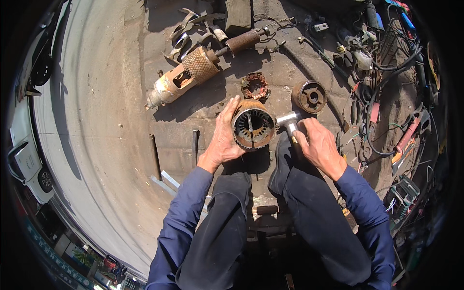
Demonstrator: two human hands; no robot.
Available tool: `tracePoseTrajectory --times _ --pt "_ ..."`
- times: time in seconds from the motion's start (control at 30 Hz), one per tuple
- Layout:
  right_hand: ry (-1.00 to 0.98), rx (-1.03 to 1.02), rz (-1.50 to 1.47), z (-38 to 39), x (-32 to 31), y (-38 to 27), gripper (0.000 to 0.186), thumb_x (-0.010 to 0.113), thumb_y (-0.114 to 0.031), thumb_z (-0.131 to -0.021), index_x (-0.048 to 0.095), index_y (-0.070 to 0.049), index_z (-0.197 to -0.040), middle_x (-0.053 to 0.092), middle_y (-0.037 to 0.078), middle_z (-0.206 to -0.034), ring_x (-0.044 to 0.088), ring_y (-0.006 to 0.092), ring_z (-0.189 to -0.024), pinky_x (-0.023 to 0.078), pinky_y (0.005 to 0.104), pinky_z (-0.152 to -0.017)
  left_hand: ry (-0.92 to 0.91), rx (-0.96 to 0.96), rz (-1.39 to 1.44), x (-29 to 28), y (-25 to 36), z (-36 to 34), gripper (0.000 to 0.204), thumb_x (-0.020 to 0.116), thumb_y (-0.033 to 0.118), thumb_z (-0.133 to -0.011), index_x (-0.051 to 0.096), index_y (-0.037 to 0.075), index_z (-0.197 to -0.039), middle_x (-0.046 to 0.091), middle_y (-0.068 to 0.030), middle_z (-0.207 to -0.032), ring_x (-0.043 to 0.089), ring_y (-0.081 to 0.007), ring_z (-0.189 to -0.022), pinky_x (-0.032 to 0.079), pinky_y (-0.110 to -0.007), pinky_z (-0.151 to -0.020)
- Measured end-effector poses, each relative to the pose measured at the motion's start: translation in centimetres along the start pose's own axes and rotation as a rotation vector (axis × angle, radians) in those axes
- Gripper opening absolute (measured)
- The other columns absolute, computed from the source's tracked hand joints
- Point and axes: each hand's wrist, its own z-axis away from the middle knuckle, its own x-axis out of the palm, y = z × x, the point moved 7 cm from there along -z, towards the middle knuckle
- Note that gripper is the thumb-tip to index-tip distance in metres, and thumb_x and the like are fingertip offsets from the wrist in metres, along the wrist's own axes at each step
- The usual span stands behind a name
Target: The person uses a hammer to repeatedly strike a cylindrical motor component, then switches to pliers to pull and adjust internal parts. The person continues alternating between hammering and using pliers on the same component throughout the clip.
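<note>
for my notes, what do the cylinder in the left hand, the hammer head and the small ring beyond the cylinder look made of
Cylinder: likely steel or iron, rough; its outside is rusty orange-brown.
Hammer head: probably bare steel, fairly smooth; it gleams silvery.
Small ring: possibly copper bits on darker metal; reddish ragged ends show.

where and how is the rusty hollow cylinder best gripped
Likely the rusty cylinder by its round outer wall, from the left: its open end faces the camera, the left hand fits that curve, and the hammer in the right hand is at its right.
</note>
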Motion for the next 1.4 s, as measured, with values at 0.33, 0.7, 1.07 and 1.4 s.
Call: tracePoseTrajectory --times 0.33,0.7,1.07,1.4 --pt "0.073 -0.492 -0.167 -6.2 -0.7 -11.8 0.033 0.081 -0.002 -0.09 0.068 -0.001 -0.121 0.067 0.016 -0.091 0.071 0.0355 -0.079 0.057 0.0437 -0.068 0.098 0.157 -0.034 -1.1 1.0 -1.2 0.103 0.099 0.038 -0.073 0.043 0.01 -0.156 0.064 -0.0095 -0.15 0.059 -0.0352 -0.14 0.041 -0.053 -0.117" --pt "0.026 -0.718 -0.135 -6.9 -2.5 -14.6 0.029 0.079 0.002 -0.086 0.071 -0.002 -0.113 0.07 0.014 -0.086 0.073 0.0345 -0.078 0.058 0.0418 -0.065 0.192 0.236 0.083 -0.9 1.1 -1.0 0.105 0.101 0.036 -0.07 0.041 0.011 -0.152 0.063 -0.0167 -0.145 0.063 -0.04 -0.132 0.047 -0.053 -0.109" --pt "0.083 -0.484 -0.091 -6.6 -1.9 -12.0 0.019 0.081 -0.001 -0.091 0.072 -0.002 -0.107 0.07 0.014 -0.085 0.071 0.0324 -0.073 0.056 0.0399 -0.064 0.241 0.176 0.106 -0.2 0.8 -1.0 0.093 0.098 0.035 -0.077 0.046 0.012 -0.15 0.065 -0.0132 -0.142 0.064 -0.0365 -0.131 0.047 -0.051 -0.111" --pt "0.216 0.168 -0.313 -2.7 -6.0 2.9 0.017 0.077 -0.014 -0.102 0.073 0.003 -0.103 0.075 0.009 -0.081 0.07 0.0146 -0.07 0.054 0.0304 -0.064 -0.005 0.113 0.019 -0.2 0.5 -1.9 0.116 0.106 0.034 -0.06 0.047 0.011 -0.157 0.056 -0.0169 -0.154 0.056 -0.038 -0.142 0.043 -0.049 -0.121"
